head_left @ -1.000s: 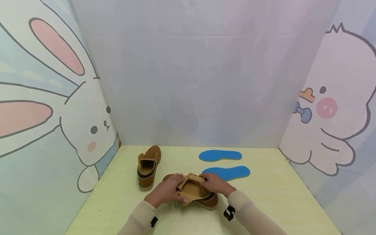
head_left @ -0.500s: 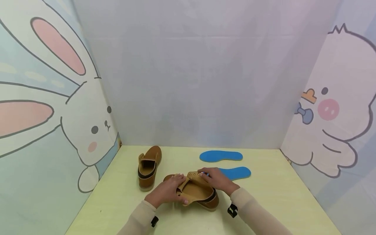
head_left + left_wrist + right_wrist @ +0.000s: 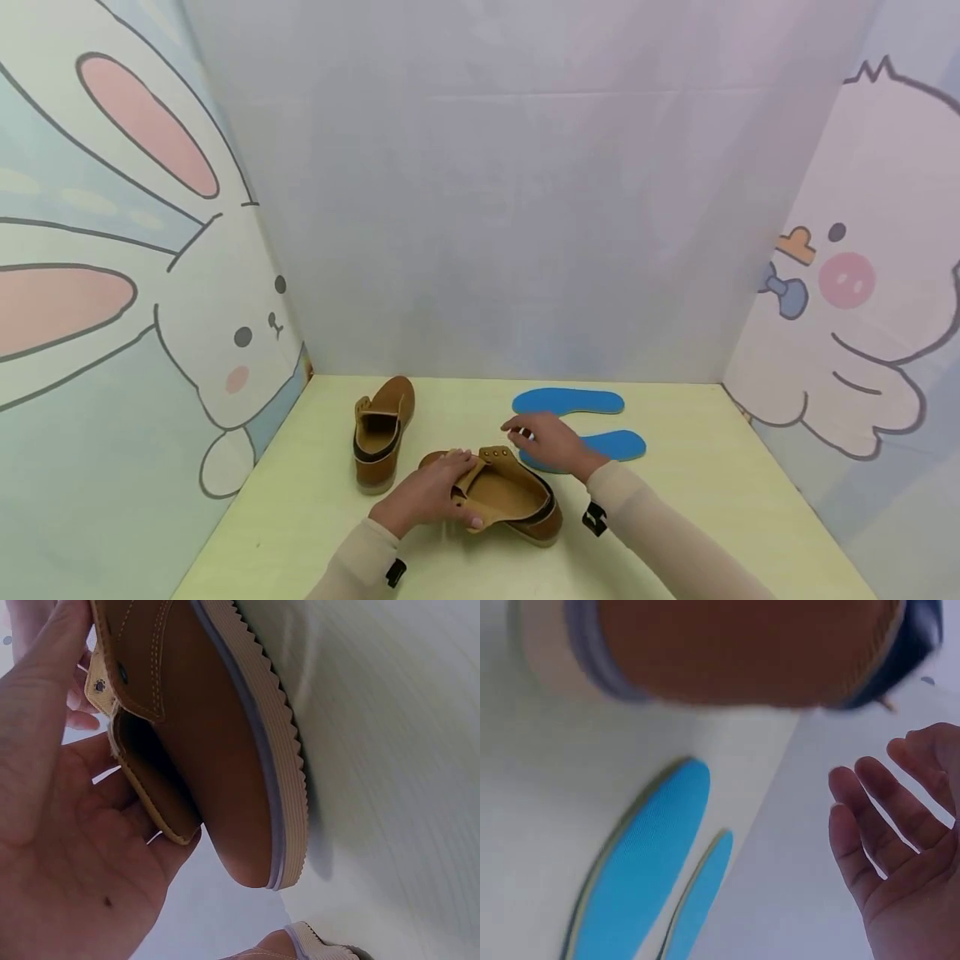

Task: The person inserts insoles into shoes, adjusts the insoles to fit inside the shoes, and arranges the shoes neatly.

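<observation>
Gripping the near shoe (image 3: 504, 500), left hand (image 3: 431, 492); right hand (image 3: 551, 443) loose-fingered over blue insoles (image 3: 570, 401), second shoe (image 3: 381, 429) aside.

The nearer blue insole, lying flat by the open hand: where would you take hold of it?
Probably at the nearer blue insole's end by the right hand, pinching the thin edge from above. It lies flat on the table, so an edge must lift first. The left hand grips the shoe.
</observation>
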Action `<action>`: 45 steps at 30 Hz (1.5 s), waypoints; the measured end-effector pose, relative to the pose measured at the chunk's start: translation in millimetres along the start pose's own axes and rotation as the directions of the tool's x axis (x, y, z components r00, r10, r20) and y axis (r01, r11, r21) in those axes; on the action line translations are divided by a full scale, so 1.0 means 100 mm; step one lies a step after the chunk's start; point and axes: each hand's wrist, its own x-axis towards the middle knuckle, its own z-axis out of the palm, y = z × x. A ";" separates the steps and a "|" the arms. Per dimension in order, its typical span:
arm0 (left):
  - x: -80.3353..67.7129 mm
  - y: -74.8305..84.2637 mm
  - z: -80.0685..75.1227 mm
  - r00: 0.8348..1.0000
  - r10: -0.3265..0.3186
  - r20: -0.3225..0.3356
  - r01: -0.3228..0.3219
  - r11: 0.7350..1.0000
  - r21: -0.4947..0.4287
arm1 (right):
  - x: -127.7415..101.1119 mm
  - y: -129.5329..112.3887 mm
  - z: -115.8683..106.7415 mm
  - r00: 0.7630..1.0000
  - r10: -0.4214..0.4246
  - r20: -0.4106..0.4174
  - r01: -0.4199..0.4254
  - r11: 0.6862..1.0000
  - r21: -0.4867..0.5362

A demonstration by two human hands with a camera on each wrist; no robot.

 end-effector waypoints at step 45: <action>0.01 -0.03 0.04 1.000 -0.004 -0.002 0.004 1.000 0.015 | 0.15 1.26 -0.12 0.889 0.452 0.076 -0.404 0.849 -0.340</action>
